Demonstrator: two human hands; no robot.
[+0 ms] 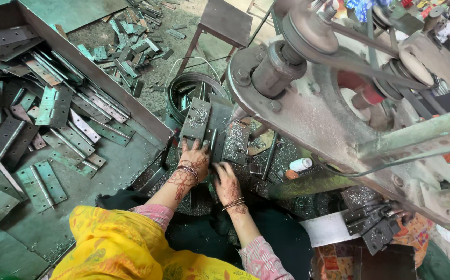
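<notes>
Both hands, left and right, press flat and open on a grey steel hinge plate lying on the shaving-strewn machine tabletop; green metal hinges cover the workshop tray beside.

one view only, from a camera worn on the person's head. it looks steeply down and slightly forward over a yellow garment at the left hand and right hand, both close below at mid-frame. a tray of hinges fills the left side, a belt-driven machine the right, and the floor shows along the top edge.
</notes>
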